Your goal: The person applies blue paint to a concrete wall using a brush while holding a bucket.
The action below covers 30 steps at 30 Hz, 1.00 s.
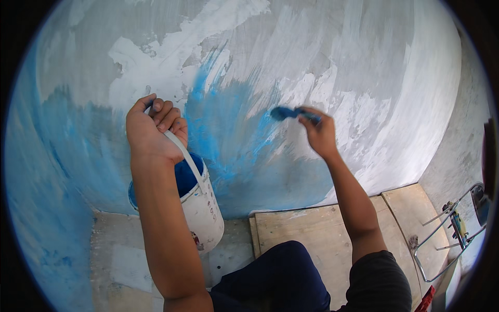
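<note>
My left hand is closed round the pale strap handle of a white paint bucket, which hangs tilted beside my forearm. Blue paint coats the inside of the bucket. Out to the right, my right hand grips a paintbrush whose bristles are blue and point left. The brush is at the wall, just right of a streaky blue patch; whether its bristles touch the surface I cannot tell. Grey and white areas cover much of the wall.
Wooden boards lie along the foot of the wall. At the far right a bent metal frame stands near the side wall, with a red item below it. A blue-painted wall rises on the left. My knee shows below.
</note>
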Tool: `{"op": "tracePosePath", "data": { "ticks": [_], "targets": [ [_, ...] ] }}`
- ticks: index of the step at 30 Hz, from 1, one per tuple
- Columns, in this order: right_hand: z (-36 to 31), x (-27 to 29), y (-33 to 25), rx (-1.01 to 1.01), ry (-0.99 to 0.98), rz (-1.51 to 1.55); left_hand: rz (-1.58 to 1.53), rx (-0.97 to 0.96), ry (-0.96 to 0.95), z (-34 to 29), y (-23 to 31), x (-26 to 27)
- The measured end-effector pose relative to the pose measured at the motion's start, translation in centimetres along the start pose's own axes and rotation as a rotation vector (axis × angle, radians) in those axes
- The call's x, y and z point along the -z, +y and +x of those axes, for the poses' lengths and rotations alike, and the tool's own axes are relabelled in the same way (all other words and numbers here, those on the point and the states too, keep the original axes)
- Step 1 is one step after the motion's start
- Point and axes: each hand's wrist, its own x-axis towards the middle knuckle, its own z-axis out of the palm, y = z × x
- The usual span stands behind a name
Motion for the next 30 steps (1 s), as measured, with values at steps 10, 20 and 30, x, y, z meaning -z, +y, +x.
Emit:
{"op": "tracePosePath", "data": {
  "ticks": [10,20,30],
  "targets": [
    [-10.6,-6.3,3.9,0.214,0.006,-0.172,-0.055,0.065,-0.026,0.8,-0.7,0.3],
    [-7.5,-1.1,2.2,-0.073,-0.330,-0.030,-0.036,0.075,0.006,0.9,-1.2,0.2],
    [-3.0,-2.6,0.2,0.237,0.255,-0.202,-0.043,0.015,0.025,2.0,-0.7,1.2]
  ]
}}
